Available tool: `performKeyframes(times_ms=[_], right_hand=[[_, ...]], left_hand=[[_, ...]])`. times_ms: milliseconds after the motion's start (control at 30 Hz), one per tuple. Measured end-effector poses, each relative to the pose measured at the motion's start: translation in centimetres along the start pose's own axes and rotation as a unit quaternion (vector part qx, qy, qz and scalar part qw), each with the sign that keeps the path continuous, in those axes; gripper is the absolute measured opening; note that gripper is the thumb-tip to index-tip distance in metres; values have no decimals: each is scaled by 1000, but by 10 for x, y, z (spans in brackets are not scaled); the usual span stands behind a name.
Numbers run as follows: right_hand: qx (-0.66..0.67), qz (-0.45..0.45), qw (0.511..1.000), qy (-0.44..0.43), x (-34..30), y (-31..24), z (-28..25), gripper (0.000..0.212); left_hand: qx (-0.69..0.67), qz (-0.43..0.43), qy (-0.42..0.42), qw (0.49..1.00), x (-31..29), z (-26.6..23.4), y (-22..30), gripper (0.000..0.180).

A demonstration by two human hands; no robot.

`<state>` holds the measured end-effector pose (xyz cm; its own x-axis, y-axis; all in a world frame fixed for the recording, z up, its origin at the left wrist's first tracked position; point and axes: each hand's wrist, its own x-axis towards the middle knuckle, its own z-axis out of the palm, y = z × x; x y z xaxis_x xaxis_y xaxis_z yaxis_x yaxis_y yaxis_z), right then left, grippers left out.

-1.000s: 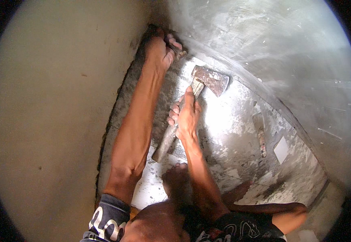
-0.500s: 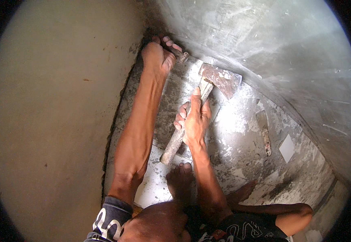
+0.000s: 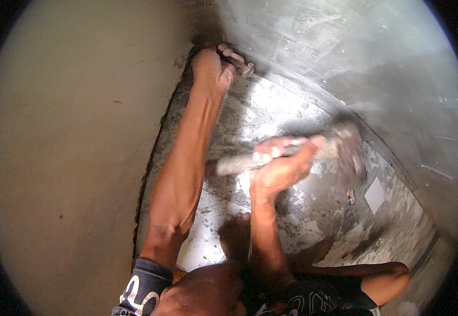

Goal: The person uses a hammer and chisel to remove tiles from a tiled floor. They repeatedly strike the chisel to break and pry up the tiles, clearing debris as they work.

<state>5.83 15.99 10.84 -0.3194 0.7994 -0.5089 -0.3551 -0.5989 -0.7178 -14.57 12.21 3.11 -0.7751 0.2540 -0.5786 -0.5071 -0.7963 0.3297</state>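
Note:
In the far corner where the walls meet, my left hand [image 3: 210, 66] is closed round a chisel [image 3: 248, 70]. The chisel's worn, blunt end sticks out past my fingers toward the right; its other end is hidden by the hand and the corner. My right hand [image 3: 281, 171] grips the wooden handle of a hatchet [image 3: 351, 155] and is blurred by motion. The hatchet's head points to the right, well apart from the chisel, and its handle's butt lies toward my left forearm.
A beige wall [image 3: 81, 131] rises on the left, a grey wall [image 3: 355, 58] on the right. A flat scraper [image 3: 350, 197], partly hidden behind the hatchet head, and a white diamond-shaped piece [image 3: 375, 195] lie on the stained tile floor [image 3: 197, 247]. My bare foot [image 3: 235, 237] is below the hands.
The hatchet has swung to the right, away from the chisel, and turned from steep to nearly level. My left hand and the chisel have shifted slightly right.

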Motion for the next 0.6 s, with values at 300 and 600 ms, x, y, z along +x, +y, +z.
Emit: performKeyframes(times_ms=[300,600], right_hand=[[-116,52,979,-157,-3,41,8,44],[-254,84,946,-184,11,67,18,44]], left_hand=[[-1,12,-26,1000,-15,5,12,17],[-55,-15,-26,998,-8,15,16,14]])
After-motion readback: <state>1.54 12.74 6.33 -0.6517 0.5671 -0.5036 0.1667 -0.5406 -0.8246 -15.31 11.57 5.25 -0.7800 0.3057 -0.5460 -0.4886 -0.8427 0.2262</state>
